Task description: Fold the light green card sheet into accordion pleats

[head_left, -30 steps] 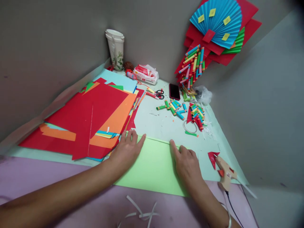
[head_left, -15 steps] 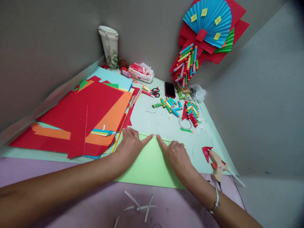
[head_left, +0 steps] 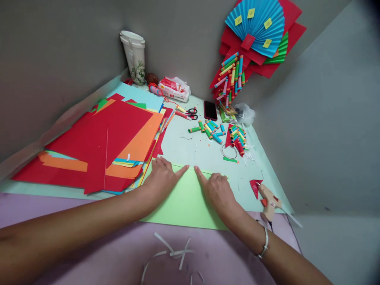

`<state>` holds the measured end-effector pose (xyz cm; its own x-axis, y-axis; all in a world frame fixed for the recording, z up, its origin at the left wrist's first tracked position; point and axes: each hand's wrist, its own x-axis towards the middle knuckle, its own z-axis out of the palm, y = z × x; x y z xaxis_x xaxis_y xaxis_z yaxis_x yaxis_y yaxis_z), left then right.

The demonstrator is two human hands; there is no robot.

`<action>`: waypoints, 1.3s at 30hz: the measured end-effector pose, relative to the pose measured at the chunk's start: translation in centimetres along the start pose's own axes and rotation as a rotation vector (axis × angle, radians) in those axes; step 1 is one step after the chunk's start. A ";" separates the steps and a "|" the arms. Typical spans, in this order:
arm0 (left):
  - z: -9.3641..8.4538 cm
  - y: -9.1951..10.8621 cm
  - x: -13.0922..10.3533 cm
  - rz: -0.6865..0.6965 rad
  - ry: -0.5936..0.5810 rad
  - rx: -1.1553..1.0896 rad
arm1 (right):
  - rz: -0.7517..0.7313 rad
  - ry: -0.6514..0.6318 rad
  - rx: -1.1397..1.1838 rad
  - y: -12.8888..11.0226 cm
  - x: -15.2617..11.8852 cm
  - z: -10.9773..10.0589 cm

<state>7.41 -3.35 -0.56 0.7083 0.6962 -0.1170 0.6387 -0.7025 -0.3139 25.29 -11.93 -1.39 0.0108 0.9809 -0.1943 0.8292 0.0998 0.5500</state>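
Note:
A light green sheet of paper (head_left: 185,202) lies in front of me, with a narrow folded strip along its far edge. My left hand (head_left: 162,180) grips the left part of that edge, its fingers curled and its thumb stretched inward along the fold. On the right part of the same edge, my right hand (head_left: 218,190) has its fingers bent, one digit pointing toward the middle. The two stretched tips press on the paper close together, a small gap between them. The undersides of both hands are hidden.
Stacked coloured paper (head_left: 118,130) lies at the left. Behind are scissors (head_left: 192,114), a phone (head_left: 210,110), small paper rolls (head_left: 212,130), a tissue pack (head_left: 175,89) and a cup (head_left: 135,59). A glue gun (head_left: 269,202) lies right, white strips (head_left: 178,252) in front.
Both hands keep their place on the folded edge, and the gap between the two stretched tips has widened slightly. The whole view has shifted a little.

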 end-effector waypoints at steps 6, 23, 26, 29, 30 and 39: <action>0.6 -0.2 -0.4 -0.036 0.034 -0.051 | 0.069 0.159 0.003 0.0 -1.2 2.2; 2.9 -0.5 -1.5 -0.074 0.213 -0.011 | 0.255 0.313 0.065 2.0 -3.3 4.7; 3.2 -0.4 -1.7 -0.085 0.223 -0.018 | 0.266 0.316 0.045 2.0 -3.4 4.6; 3.3 -0.4 -1.9 -0.114 0.231 -0.023 | 0.273 0.332 0.039 1.7 -3.4 4.2; 3.4 -0.4 -2.0 -0.125 0.235 -0.034 | 0.270 0.337 0.042 1.7 -3.4 4.1; 3.7 -1.1 -2.6 -0.162 0.257 -0.071 | 0.254 0.396 0.138 2.2 -3.5 4.7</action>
<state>3.81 -3.85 -3.36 0.6428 0.7459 0.1743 0.7623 -0.6004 -0.2416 29.67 -15.92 -3.36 0.0316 0.9621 0.2708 0.8943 -0.1482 0.4222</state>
